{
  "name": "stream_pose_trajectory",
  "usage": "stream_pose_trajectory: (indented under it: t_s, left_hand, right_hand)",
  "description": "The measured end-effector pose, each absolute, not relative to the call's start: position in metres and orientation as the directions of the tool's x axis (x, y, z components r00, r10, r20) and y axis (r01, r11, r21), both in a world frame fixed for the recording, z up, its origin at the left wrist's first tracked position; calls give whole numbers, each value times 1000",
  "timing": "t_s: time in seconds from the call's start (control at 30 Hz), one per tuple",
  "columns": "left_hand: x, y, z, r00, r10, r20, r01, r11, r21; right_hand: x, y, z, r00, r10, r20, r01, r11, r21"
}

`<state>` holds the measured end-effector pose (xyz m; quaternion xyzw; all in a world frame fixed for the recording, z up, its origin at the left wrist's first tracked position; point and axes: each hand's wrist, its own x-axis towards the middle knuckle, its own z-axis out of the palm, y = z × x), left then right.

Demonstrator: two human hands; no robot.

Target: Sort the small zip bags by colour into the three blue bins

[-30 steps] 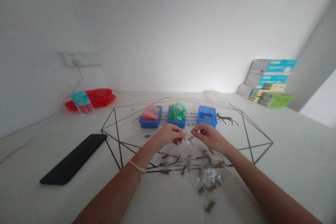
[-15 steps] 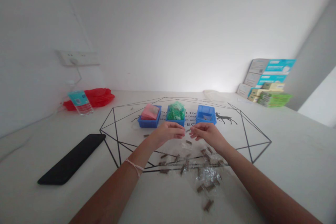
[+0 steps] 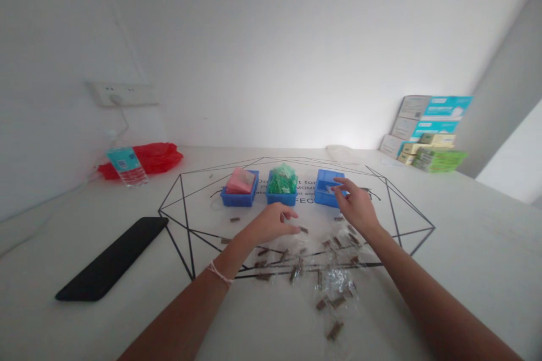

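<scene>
My left hand point(image 3: 276, 221) is over the table with thumb and forefinger apart and nothing between them. Just off its fingertips lies a small brown piece point(image 3: 304, 229). My right hand point(image 3: 355, 203) reaches over the front right of a blue bin point(image 3: 330, 176), its fingers spread; I see nothing held in them. Inside that bin is a little clear packet, partly behind the fingers. Below both hands, several small brown pieces in clear plastic bags point(image 3: 339, 281) lie scattered on the table.
Left of that bin stand a blue bin point(image 3: 282, 199) of green packets and another point(image 3: 237, 201) holding pink packets. A black flat pad point(image 3: 112, 259) lies at left. Farther back are a water bottle point(image 3: 127, 166), a red plastic bag point(image 3: 158, 158) and stacked boxes point(image 3: 440, 118).
My hands have moved apart. The right one went right and slightly up to the right blue bin, and its fingers opened; the left one dropped a little and its fingers parted.
</scene>
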<state>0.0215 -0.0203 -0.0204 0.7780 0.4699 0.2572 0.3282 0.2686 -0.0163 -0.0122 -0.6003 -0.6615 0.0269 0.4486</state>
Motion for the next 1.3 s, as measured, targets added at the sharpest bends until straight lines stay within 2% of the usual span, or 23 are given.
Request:
stream_pose_trajectory:
  t_s: [0.1, 0.17, 0.23, 0.3, 0.37, 0.47, 0.53, 0.6, 0.73, 0.9, 0.97, 1.07, 1.2, 1.3]
  left_hand:
    - [23, -26, -20, 441, 897, 36, 659, -351, 665]
    - [24, -28, -20, 454, 891, 25, 677, -363, 640]
    - [25, -27, -22, 472, 881, 29, 651, -370, 662]
    - [26, -24, -24, 476, 879, 26, 581, -336, 741]
    - [26, -21, -24, 453, 892, 10, 473, -249, 845]
    - [25, -19, -19, 385, 918, -96, 338, -43, 940]
    - [23, -19, -15, 370, 911, -181, 270, 81, 959]
    - [20, -22, -13, 378, 900, -217, 229, 136, 964]
    - [18, -25, -10, 394, 891, -227, 220, 148, 964]
    - [21, -25, -7, 365, 901, -235, 46, 235, 971]
    - [22, -23, -8, 344, 920, -188, 5, 198, 980]
    - [21, -19, -12, 280, 957, -81, 35, 74, 997]
    - [19, -13, -17, 233, 972, 27, 119, -56, 991]
    - [19, -10, -16, 221, 974, 54, 101, -77, 992]
  right_hand:
    - [267, -18, -12, 117, 819, 561, 740, 305, -599]
    - [262, -21, -10, 51, 839, 542, 720, 345, -602]
    - [255, -25, -10, -78, 878, 472, 695, 387, -606]
    - [247, -30, -10, -229, 915, 331, 645, 398, -652]
    - [240, -34, -12, -328, 933, 145, 576, 320, -752]
    - [233, -39, -13, -365, 927, -81, 486, 116, -866]
    - [231, -41, -14, -348, 926, -142, 436, 26, -899]
    - [230, -42, -14, -327, 930, -169, 382, -33, -923]
    - [229, -42, -15, -324, 926, -192, 276, -101, -956]
    - [229, -40, -15, -296, 944, -146, 150, -106, -983]
    - [229, -37, -16, -292, 954, -66, 90, -41, -995]
    - [227, -31, -23, -288, 956, 53, 58, 72, -996]
    - [226, -22, -32, -261, 959, 106, 89, 134, -987]
    - [230, -21, -28, -178, 970, 163, 103, 183, -978]
